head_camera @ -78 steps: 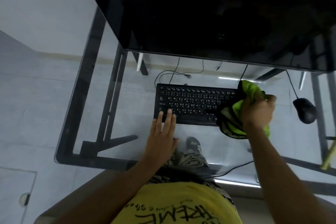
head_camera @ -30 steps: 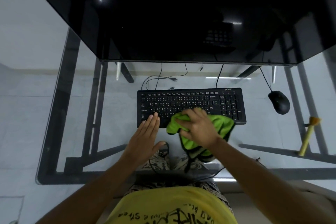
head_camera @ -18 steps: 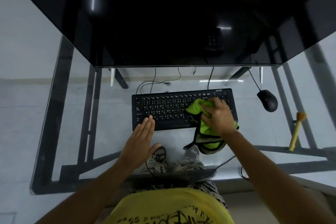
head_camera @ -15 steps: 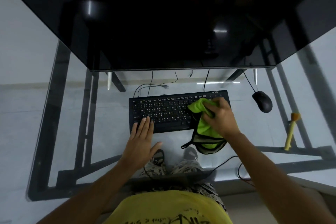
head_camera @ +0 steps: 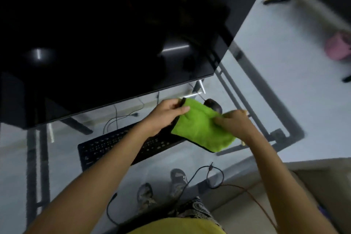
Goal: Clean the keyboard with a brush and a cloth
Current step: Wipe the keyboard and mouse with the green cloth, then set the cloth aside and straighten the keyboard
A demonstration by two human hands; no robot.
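A black keyboard (head_camera: 115, 145) lies on the glass desk (head_camera: 171, 159), tilted in the blurred head view. A bright green cloth (head_camera: 201, 129) with a dark edge is spread over the keyboard's right end. My left hand (head_camera: 167, 114) pinches the cloth's upper left corner. My right hand (head_camera: 234, 121) grips its right side. Both forearms reach over the desk. The brush's yellow handle shows only as slivers (head_camera: 242, 144) behind my right hand.
A large dark monitor (head_camera: 106, 43) fills the upper left. A black mouse (head_camera: 213, 105) sits just behind the cloth. Cables (head_camera: 121, 118) run behind the keyboard and a loose cable (head_camera: 210, 175) lies near the front edge. A pink object (head_camera: 338, 47) stands on the floor at right.
My left hand left the keyboard's front edge and took hold of the cloth. The cloth went from a bunched wad under my right hand to a spread sheet held by both hands. The view swung right.
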